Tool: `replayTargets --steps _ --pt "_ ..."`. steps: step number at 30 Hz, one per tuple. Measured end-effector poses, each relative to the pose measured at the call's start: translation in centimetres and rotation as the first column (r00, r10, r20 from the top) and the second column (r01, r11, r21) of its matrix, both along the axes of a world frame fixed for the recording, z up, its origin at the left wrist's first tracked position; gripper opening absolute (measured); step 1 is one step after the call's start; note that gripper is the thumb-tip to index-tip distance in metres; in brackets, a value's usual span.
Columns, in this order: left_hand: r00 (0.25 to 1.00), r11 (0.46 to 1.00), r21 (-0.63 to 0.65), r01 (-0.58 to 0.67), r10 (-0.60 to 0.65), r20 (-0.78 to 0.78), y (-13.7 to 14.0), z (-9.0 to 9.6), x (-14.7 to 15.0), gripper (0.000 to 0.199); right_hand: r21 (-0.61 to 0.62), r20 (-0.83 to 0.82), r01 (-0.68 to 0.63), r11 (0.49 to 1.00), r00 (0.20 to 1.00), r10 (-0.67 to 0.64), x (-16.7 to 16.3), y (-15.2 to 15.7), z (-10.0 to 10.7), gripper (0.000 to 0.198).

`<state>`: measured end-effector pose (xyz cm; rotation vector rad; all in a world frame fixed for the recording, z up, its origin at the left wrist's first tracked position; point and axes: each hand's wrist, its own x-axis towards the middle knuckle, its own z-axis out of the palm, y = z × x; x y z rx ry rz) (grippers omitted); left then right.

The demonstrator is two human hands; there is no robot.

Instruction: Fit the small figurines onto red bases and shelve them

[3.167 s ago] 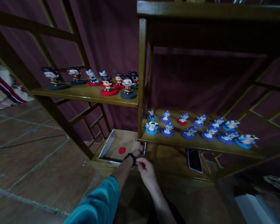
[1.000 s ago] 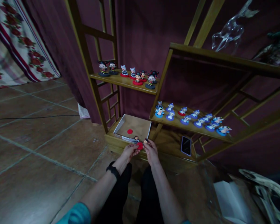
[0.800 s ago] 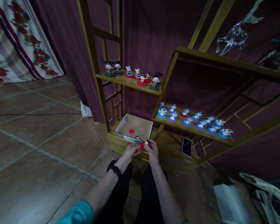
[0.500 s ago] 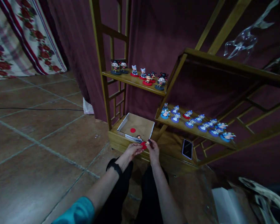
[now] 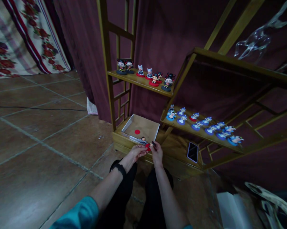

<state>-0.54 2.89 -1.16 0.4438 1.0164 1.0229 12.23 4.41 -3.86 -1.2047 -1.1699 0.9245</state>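
Observation:
In front of the shelf, both hands meet on a small dark-haired figurine (image 5: 152, 145) with a red round base (image 5: 147, 146). My left hand (image 5: 136, 153) pinches the red base from the left. My right hand (image 5: 158, 155) has its fingers closed around the dark-haired end, partly hiding it. Just beyond the hands is a shallow open cardboard box (image 5: 147, 124). A loose red disc (image 5: 137, 131) lies on its floor, and another small figurine (image 5: 143, 139) lies at its near edge.
The wooden shelf unit (image 5: 143, 82) carries black- and red-based figurines on its upper board. Several blue and purple figurines (image 5: 182, 119) line the lower right board. A phone (image 5: 192, 152) lies at the bottom right. A glass animal ornament (image 5: 255, 41) stands above.
The camera view has shifted a little, so the shelf sits slightly further right. Both hands keep hold of the figurine in nearly the same place.

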Motion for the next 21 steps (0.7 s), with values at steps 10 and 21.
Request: replayTargets --steps 10,21 --pt "1.000 0.999 -0.030 -0.021 0.020 -0.024 0.3 -0.5 -0.1 0.015 0.044 0.198 -0.038 0.998 0.980 0.028 0.0 -0.8 0.8 0.032" --pt "0.996 0.995 -0.087 -0.042 0.049 0.073 0.7 -0.7 -0.2 0.006 0.082 0.367 -0.080 0.993 0.929 0.045 -0.3 -1.2 1.6 0.029"
